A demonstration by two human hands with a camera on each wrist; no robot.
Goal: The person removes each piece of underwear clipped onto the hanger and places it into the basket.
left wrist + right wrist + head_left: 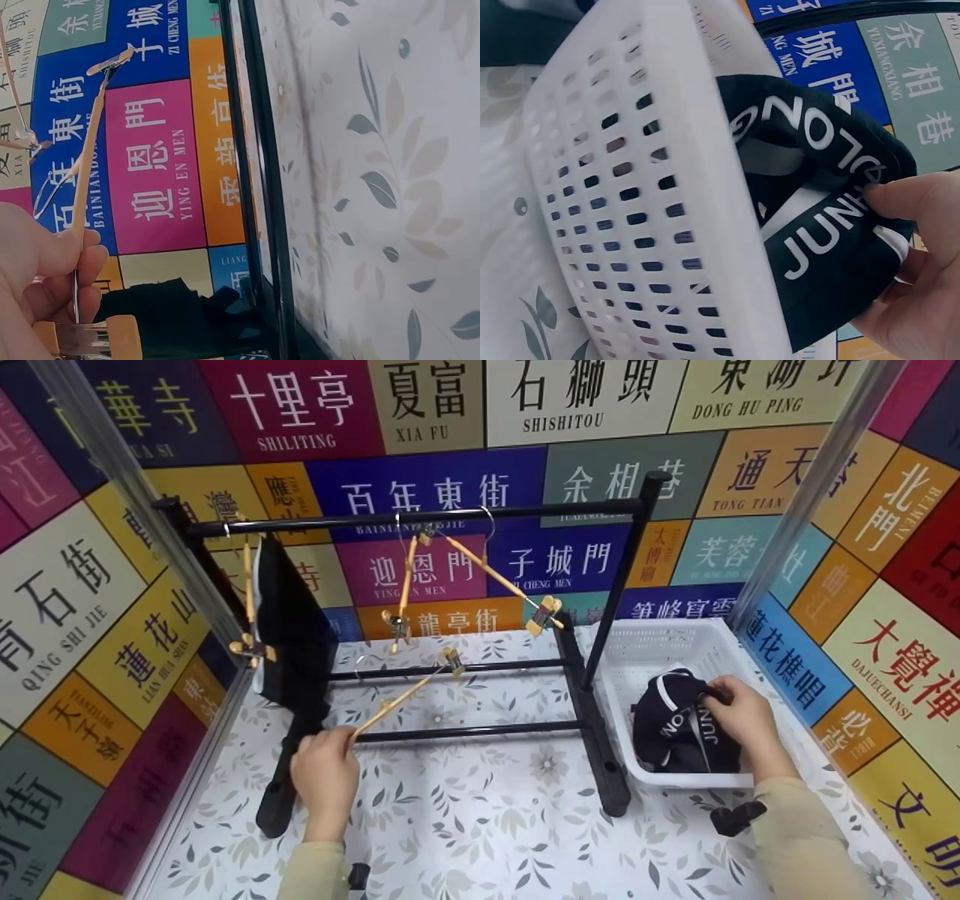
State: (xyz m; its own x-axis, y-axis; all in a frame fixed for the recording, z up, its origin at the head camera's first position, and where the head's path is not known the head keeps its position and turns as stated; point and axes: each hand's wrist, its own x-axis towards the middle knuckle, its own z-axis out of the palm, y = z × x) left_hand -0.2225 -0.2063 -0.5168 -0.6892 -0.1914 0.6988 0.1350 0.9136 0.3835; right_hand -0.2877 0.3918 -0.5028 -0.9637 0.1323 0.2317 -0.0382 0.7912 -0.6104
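Observation:
My left hand [326, 780] grips a wooden clip hanger [401, 701] near one end, low in front of the black rack. In the left wrist view the thumb and fingers close round the hanger [88, 169], with one clip [120, 335] below them. My right hand [742, 724] pinches the waistband of dark underpants [679, 731] at the white basket [652, 780]. White letters run along the waistband [817, 232] in the right wrist view. The lower part of the underpants is hidden behind the basket wall.
The black rack [517, 512] stands on a leaf-patterned surface [465, 817]. Two bare clip hangers, one on the left [406, 577] and one on the right [487, 570], hang from its top bar. A dark garment [292, 634] hangs from another hanger [248, 577] at the left.

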